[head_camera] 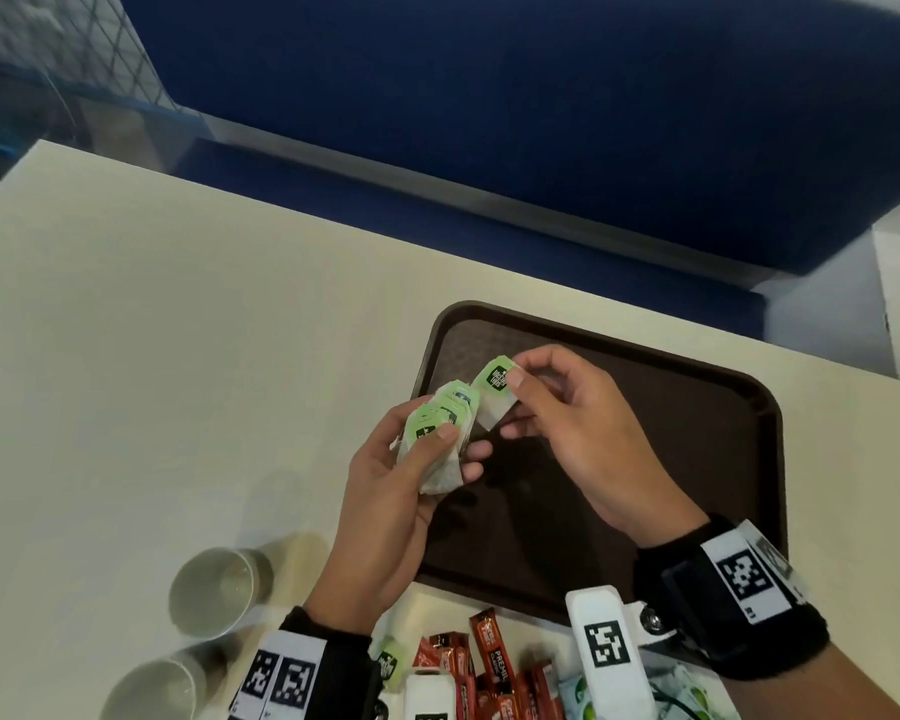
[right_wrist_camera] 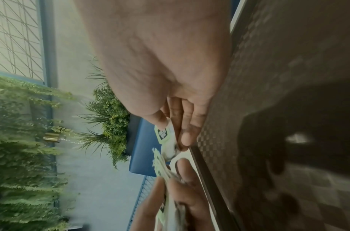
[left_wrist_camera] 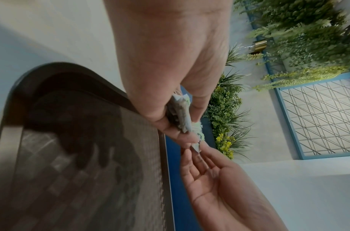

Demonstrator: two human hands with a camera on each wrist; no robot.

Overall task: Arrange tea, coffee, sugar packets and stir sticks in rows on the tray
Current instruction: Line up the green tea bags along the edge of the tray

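Carefully now: your right hand (head_camera: 567, 433) pinches one tea bag (head_camera: 495, 394) over the tray's (head_camera: 723, 459) left edge, while your left hand (head_camera: 385, 506) grips the fanned stack (head_camera: 437, 439), which could slip loose.

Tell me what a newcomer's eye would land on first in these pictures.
First, the two hands meeting over the near left part of the brown tray: the left hand grips a stack of green-labelled tea bags, while the right hand pinches a single tea bag at its top. Next, the red sachets at the table's near edge and two paper cups at the left.
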